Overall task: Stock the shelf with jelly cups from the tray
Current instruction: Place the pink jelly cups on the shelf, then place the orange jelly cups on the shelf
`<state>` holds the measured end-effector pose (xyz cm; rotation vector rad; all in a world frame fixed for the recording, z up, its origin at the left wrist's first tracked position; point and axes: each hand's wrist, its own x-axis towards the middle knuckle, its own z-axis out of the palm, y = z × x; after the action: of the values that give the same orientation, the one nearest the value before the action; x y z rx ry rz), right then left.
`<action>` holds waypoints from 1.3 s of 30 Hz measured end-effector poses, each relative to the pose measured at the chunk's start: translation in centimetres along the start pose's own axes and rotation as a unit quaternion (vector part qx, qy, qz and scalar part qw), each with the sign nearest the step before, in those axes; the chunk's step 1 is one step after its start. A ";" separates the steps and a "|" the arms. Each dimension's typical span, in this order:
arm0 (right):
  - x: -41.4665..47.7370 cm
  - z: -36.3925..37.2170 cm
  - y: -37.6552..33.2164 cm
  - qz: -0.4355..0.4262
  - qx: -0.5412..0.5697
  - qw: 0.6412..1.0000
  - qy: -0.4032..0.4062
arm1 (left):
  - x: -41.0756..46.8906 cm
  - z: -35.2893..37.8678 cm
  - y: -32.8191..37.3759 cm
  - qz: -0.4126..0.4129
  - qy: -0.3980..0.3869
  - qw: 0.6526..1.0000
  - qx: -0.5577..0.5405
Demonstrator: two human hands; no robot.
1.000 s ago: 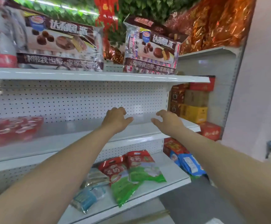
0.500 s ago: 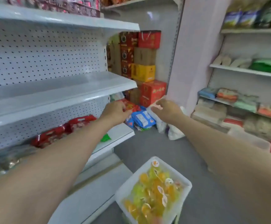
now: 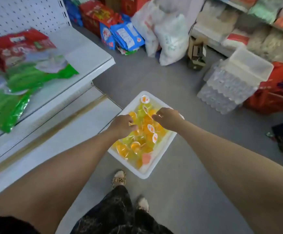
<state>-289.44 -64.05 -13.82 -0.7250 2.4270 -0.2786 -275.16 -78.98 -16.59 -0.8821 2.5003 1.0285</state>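
Note:
A white tray (image 3: 161,154) lies on the grey floor, filled with several yellow and orange jelly cups (image 3: 142,141). Both my hands hover over its far half. My left hand (image 3: 123,125) has its fingers curled down over the cups at the tray's left side. My right hand (image 3: 167,118) reaches in from the right, fingertips pointing left above the cups. Whether either hand grips a cup is hidden by the hands themselves. The white shelf (image 3: 86,53) stands at the left.
Red and green snack bags (image 3: 24,65) lie on the low shelf at the left. Blue packs (image 3: 127,36), white sacks (image 3: 167,31) and a clear plastic box (image 3: 235,78) crowd the floor beyond the tray. My feet in slippers (image 3: 119,179) stand just before the tray.
My view has swung from the empty middle shelf down to the floor. Both hands have dropped from shelf height into the tray of jelly cups.

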 end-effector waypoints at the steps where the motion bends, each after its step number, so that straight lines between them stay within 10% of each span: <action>1: 0.4 1.6 0.8 0.017 0.004 1.000 -0.022 | 0.4 1.5 -0.8 -0.010 -0.022 1.000 -0.014; 8: 3.1 10.7 5.3 0.103 0.041 0.983 -0.146 | 3.1 12.0 -4.7 -0.070 -0.159 0.982 -0.079; 15: 5.8 15.3 8.4 0.172 0.142 0.969 -0.104 | 5.1 19.4 -6.1 -0.128 -0.226 0.959 -0.115; 39: 10.7 18.3 9.7 0.228 0.237 0.943 -0.045 | 7.0 23.8 -6.3 -0.195 -0.153 0.944 -0.219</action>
<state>-290.14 -62.56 -37.03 0.0405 2.2289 -0.5943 -275.63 -68.52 -39.93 -1.1727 1.7729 1.4663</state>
